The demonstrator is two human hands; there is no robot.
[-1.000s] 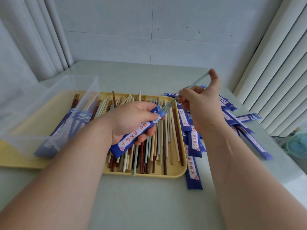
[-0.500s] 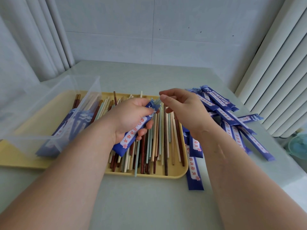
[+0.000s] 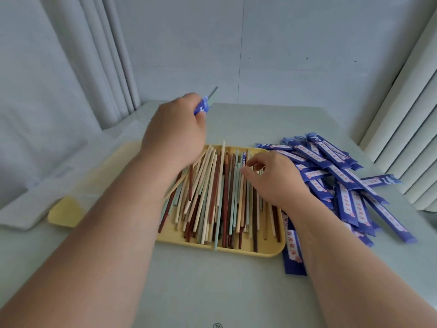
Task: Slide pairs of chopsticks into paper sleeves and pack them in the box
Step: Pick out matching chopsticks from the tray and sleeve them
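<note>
A: Left grip [image 3: 175, 136]?
B: A sleeved pair [image 3: 203, 106] is clasped, raised over the far left of the yellow tray [image 3: 236, 251].
A: Right grip [image 3: 274, 178]?
B: Nothing is held; it is loosely curled over loose chopsticks [image 3: 212, 197]. Sleeves [image 3: 343, 176] are piled right, on the counter [image 3: 189, 292].

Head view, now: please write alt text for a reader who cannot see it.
The left hand holds sleeved chopsticks raised above a yellow tray of loose chopsticks, while the right hand reaches over them. Blue paper sleeves lie piled right of the tray.
</note>
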